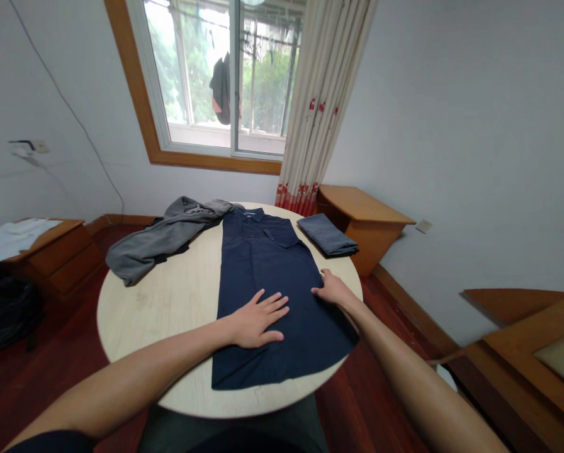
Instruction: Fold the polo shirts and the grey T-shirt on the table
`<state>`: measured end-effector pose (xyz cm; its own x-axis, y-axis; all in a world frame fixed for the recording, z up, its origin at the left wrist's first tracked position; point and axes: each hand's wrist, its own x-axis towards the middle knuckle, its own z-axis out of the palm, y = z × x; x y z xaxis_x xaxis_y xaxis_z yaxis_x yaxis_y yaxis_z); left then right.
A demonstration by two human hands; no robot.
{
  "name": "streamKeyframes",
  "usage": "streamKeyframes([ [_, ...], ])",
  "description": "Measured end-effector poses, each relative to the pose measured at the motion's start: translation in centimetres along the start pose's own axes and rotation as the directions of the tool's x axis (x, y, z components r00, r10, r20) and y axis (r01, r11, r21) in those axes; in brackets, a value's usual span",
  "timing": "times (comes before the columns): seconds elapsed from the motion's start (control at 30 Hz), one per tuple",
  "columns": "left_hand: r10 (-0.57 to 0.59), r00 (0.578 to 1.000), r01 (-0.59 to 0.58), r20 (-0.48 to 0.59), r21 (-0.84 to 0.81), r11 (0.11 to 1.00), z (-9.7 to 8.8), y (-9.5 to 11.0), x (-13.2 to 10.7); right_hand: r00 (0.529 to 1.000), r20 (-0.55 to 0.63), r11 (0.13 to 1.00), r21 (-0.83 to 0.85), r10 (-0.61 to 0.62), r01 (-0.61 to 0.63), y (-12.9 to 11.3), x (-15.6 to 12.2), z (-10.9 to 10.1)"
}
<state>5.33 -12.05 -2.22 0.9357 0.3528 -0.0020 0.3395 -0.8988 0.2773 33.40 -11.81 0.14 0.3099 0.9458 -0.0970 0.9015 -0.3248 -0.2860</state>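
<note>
Fingers [275,302] splayed flat, holding nothing: your left hand [256,322] on navy collared shirt [263,258], right hand [333,289] at its edge; prob. soft, light; pinch edge by right fingertips.

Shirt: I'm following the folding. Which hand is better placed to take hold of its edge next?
Probably the right hand: it rests on the right edge of the shirt, while the left hand lies flat mid-cloth.

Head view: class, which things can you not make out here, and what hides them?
Head view only:
- navy shirt: sleeves hidden, seemingly folded under it.
- right hand: whether it grips the shirt's edge, unclear from behind.
- grey garment: crumpled; its kind is unclear.
- black bag: cut off by the left edge.
</note>
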Motion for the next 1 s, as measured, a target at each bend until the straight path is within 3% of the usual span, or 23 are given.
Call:
streamKeyframes([
  [0.13, 0.080, 0.997, -0.080, -0.005, -0.070, 0.994, -0.6, -0.1, -0.3, 0.976, 0.216, 0.981, 0.187, 0.015, -0.057, 0.4, -0.1, -1.3],
  [0.3, 0.097, 0.995, -0.100, -0.028, -0.152, 0.983, -1.3, 0.0, -0.3, 0.908, 0.407, 0.885, 0.453, -0.097, -0.108, 0.5, -1.4, -2.6],
  [0.5, 0.052, 0.985, -0.090, -0.163, -0.236, 0.968, -1.8, -0.2, 0.0, 0.955, 0.295, 0.925, 0.367, -0.015, -0.099, -0.5, -2.1, -4.2],
  [0.6, 0.007, 0.973, -0.063, -0.232, -0.235, 0.970, -1.6, -0.5, 0.0, 0.974, 0.196, 0.939, 0.341, -0.114, 0.042, -2.1, -3.3, -4.0],
  [0.67, -0.036, 0.966, -0.026, -0.256, -0.237, 0.971, -1.4, -0.6, 0.1, 0.955, 0.173, 0.926, 0.335, -0.241, 0.173, -3.4, -4.6, -3.7],
  [0.7, -0.059, 0.962, -0.005, -0.267, -0.233, 0.972, -1.3, -0.6, 0.2, 0.921, 0.237, 0.914, 0.344, -0.308, 0.217, -4.0, -5.2, -3.6],
  [0.73, -0.080, 0.958, 0.017, -0.275, -0.223, 0.975, -1.2, -0.6, 0.3, 0.855, 0.371, 0.905, 0.361, -0.363, 0.228, -4.4, -5.6, -3.6],
  [0.77, -0.099, 0.956, 0.042, -0.276, -0.205, 0.978, -1.2, -0.5, 0.5, 0.741, 0.545, 0.905, 0.374, -0.393, 0.204, -4.7, -5.7, -3.6],
  [0.8, -0.115, 0.955, 0.067, -0.273, -0.178, 0.982, -1.2, -0.5, 0.8, 0.594, 0.702, 0.913, 0.375, -0.392, 0.160, -4.9, -5.3, -3.8],
  [0.83, -0.125, 0.956, 0.089, -0.264, -0.144, 0.986, -1.2, -0.4, 1.0, 0.470, 0.798, 0.922, 0.369, -0.378, 0.114, -4.9, -4.6, -4.0],
  [0.87, -0.127, 0.960, 0.103, -0.250, -0.106, 0.989, -1.2, -0.3, 1.3, 0.426, 0.827, 0.926, 0.367, -0.366, 0.083, -4.8, -3.3, -4.2],
  [0.9, -0.121, 0.966, 0.107, -0.230, -0.070, 0.992, -1.2, -0.2, 1.5, 0.472, 0.803, 0.924, 0.377, -0.363, 0.069, -4.7, -1.7, -4.4],
  [0.97, -0.091, 0.977, 0.090, -0.193, -0.011, 0.996, -1.2, -0.1, 1.8, 0.731, 0.576, 0.895, 0.433, -0.366, 0.108, -4.5, 2.4, -4.4],
  [1.0, -0.071, 0.980, 0.074, -0.183, 0.009, 0.997, -1.2, -0.1, 1.9, 0.826, 0.445, 0.887, 0.442, -0.346, 0.134, -4.6, 4.7, -4.3],
])
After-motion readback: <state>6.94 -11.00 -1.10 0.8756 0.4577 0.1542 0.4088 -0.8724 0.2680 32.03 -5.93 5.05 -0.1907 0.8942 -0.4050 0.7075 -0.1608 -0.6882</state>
